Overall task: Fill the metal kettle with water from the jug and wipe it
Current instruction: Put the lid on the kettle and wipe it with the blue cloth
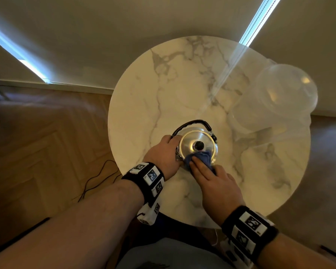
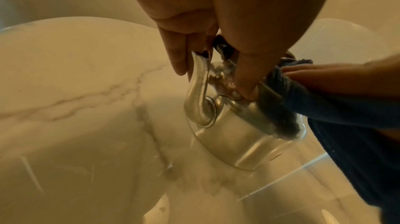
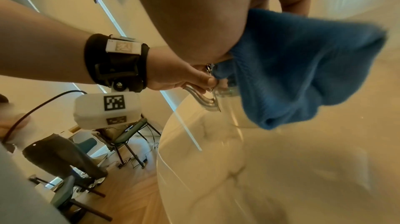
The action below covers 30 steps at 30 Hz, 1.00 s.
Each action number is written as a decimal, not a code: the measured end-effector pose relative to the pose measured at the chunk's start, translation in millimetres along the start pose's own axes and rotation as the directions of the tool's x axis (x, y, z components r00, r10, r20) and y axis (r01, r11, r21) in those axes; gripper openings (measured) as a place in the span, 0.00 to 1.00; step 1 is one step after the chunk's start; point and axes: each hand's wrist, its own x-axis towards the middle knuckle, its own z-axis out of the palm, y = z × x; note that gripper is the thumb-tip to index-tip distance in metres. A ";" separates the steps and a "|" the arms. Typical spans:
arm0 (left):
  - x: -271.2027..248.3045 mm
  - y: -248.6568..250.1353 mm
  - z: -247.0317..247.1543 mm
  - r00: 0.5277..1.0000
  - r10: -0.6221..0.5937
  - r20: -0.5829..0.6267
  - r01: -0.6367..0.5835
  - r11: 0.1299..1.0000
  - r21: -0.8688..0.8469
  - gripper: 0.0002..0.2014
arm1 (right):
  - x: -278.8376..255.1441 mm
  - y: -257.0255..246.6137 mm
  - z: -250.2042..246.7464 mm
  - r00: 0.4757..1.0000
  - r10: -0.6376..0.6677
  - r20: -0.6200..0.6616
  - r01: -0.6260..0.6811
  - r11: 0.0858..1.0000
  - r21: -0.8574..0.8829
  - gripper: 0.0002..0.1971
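Observation:
The shiny metal kettle (image 1: 194, 140) stands on the near part of the round marble table (image 1: 182, 84), lid on and black handle folded back. My left hand (image 1: 168, 147) grips it on its left side. In the left wrist view the fingers lie behind the spout (image 2: 197, 90) and the thumb presses on the handle bracket. My right hand (image 1: 202, 170) lies with straight fingers on a blue cloth (image 1: 202, 157), pressing it against the kettle's near side. Folds of the cloth (image 3: 303, 66) hang below the palm. A clear plastic jug (image 1: 275, 98) stands at the table's right.
The table's far and left parts show bare marble. A dark cable (image 1: 97, 177) runs over the wooden floor left of the table. In the right wrist view chairs (image 3: 127, 135) and a standing person (image 3: 54, 150) are farther off on the left.

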 end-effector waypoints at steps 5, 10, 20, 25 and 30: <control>1.6 1.2 0.0 1.000 -0.011 0.005 0.011 1.000 -0.013 0.27 | 31.0 -22.6 -0.5 0.998 -0.009 0.055 0.008 1.000 0.009 0.38; 2.0 -1.5 -1.0 1.000 -0.005 0.014 0.005 1.000 -0.027 0.31 | 7.4 2.9 0.5 0.994 0.056 0.092 -0.059 0.998 0.030 0.46; 2.2 -0.4 -1.6 1.000 -0.006 0.016 0.006 1.000 -0.028 0.28 | 18.1 -0.9 4.8 0.998 0.033 0.047 -0.039 0.990 0.136 0.50; 2.2 -2.4 -1.3 0.999 -0.009 0.032 0.010 0.999 -0.044 0.31 | 7.6 37.8 10.9 0.972 0.212 0.100 -0.229 0.952 0.205 0.60; 1.8 -0.8 -1.4 0.999 -0.008 0.037 0.008 1.000 -0.014 0.32 | 39.4 41.3 -8.1 0.965 0.258 0.040 -0.259 0.925 0.278 0.55</control>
